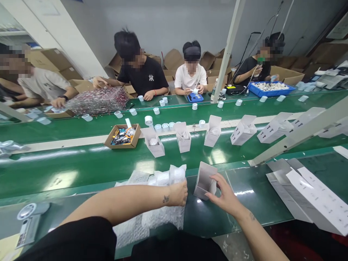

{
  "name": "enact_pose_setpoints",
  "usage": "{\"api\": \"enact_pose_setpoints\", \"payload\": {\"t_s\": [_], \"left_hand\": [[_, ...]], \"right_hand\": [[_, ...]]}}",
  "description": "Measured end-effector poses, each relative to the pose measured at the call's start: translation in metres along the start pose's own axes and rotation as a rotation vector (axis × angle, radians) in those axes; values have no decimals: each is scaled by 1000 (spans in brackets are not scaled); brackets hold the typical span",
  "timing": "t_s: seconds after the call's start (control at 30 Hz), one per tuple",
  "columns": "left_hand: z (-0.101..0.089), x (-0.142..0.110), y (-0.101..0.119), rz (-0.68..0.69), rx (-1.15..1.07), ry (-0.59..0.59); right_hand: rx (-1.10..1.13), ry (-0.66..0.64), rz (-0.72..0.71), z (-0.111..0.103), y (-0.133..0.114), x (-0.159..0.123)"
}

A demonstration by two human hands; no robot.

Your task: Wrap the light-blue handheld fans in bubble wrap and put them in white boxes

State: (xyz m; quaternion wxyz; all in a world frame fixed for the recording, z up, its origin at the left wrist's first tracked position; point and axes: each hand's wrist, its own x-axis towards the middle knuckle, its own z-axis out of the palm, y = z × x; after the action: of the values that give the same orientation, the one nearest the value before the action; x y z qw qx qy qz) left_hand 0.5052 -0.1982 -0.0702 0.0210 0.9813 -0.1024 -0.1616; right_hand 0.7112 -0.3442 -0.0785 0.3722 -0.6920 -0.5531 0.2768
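Note:
My left hand (178, 194) is closed at the right edge of a pile of clear bubble-wrap bags (163, 217), and its fingers are mostly turned away from view. A wrapped piece (178, 174) bulges just beyond that hand. To the right, an upright white carton (204, 177) stands on the bench with its top flap raised. My right hand (224, 192) grips the carton's right side, thumb at the front and fingers along the upper edge. What lies inside this carton is hidden.
Open white cartons (183, 139) line the green conveyor (81, 159), beside a cardboard tray of small parts (122, 137). Folded cartons (312, 195) lie at right, a white device (31, 217) at left. A slanted metal post (299, 134) crosses the right side. Several co-workers sit opposite.

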Motion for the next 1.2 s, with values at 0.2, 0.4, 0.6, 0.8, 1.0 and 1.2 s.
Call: {"api": "enact_pose_setpoints", "payload": {"t_s": [0.2,0.4,0.6,0.8,1.0,1.2], "left_hand": [[-83,-39,-20,-38,-159,259],[-123,-40,8,-571,-1018,946],[-82,11,41,-855,-1076,1298],[-76,-1,51,-1121,-788,1188],[-78,23,73,-1041,-287,460],[-62,29,80,-726,-110,383]], "right_hand": [[95,-6,7,8,5,-13],[134,13,-76,12,-1,-5],[124,58,-10,4,-1,1],[184,24,-39,10,-7,1],[150,48,-138,17,-8,4],[213,-37,-10,8,-10,-6]]}}
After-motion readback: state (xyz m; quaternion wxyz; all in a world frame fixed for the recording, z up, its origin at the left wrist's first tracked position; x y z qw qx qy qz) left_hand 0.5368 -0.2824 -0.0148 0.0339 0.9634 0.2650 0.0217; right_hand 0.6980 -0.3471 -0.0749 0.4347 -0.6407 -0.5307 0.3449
